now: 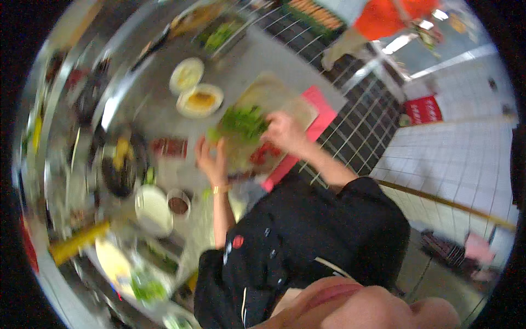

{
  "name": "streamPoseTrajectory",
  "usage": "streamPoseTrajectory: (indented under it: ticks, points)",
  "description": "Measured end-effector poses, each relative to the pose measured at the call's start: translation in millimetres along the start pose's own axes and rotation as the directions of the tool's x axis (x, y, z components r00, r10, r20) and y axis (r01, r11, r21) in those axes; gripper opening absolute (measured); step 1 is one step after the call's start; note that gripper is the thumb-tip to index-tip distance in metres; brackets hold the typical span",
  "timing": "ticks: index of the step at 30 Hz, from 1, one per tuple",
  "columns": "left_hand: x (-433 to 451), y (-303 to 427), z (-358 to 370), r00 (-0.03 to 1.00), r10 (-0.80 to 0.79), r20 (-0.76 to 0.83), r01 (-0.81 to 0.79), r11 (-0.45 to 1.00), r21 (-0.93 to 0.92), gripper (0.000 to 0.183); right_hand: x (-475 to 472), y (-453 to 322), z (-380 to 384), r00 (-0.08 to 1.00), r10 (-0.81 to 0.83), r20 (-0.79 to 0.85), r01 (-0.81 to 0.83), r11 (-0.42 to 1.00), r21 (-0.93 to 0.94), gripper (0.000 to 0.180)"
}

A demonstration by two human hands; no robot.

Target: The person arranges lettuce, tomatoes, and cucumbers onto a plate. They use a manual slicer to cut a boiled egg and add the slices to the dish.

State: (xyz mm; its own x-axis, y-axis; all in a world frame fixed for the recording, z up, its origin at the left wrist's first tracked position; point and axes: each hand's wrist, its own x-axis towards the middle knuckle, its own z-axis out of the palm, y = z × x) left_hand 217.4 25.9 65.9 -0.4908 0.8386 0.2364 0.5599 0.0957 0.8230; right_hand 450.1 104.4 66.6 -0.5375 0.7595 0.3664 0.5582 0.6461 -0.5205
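Note:
A heap of chopped leafy greens [244,122] lies on a light cutting board [269,88], with red chopped pieces [265,153] near the board's closer edge. My left hand [211,158], a bracelet on its wrist, is at the board's left edge with thumb and fingers spread and no object plain between them. At the right side of the greens is my right hand [283,129], fingers curled; blur hides whether they grip any leaves. Something pink and flat [318,113] shows under the board's right side.
Beyond the board stand two bowls [200,100] with food. To the left are a red packet [170,147], a dark pan [119,168], a white plate [154,210] and a cup of dark contents [178,203]. A person in orange [378,18] stands at another worktop.

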Motion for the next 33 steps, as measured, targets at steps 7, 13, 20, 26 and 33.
streamPoseTrajectory:
  ticks: [7,13,20,26,33]
  points:
    - [-29,-11,-46,0.963,-0.145,-0.228,0.144,0.989,-0.022,0.028,10,2,-10,0.985,0.167,0.032,-0.169,0.984,0.062,0.022]
    - [-66,-38,-68,0.938,-0.314,-0.146,0.126,0.703,-0.700,0.052,-4,-39,-3,0.997,0.067,0.050,-0.075,0.978,0.193,0.024]
    - [-122,-93,-83,0.857,-0.372,0.356,0.436,0.156,-0.886,0.028,-58,-63,46,0.872,0.121,0.475,-0.162,0.986,0.046,0.028]
    - [-164,-86,-76,0.856,-0.411,0.313,0.511,0.581,-0.633,0.027,-97,-90,48,0.958,0.086,0.275,-0.102,0.994,0.046,0.038]
    - [-162,-62,-112,0.832,-0.026,0.554,0.442,-0.572,-0.691,0.084,-125,-95,28,0.766,-0.014,0.642,-0.621,-0.274,0.734,0.049]
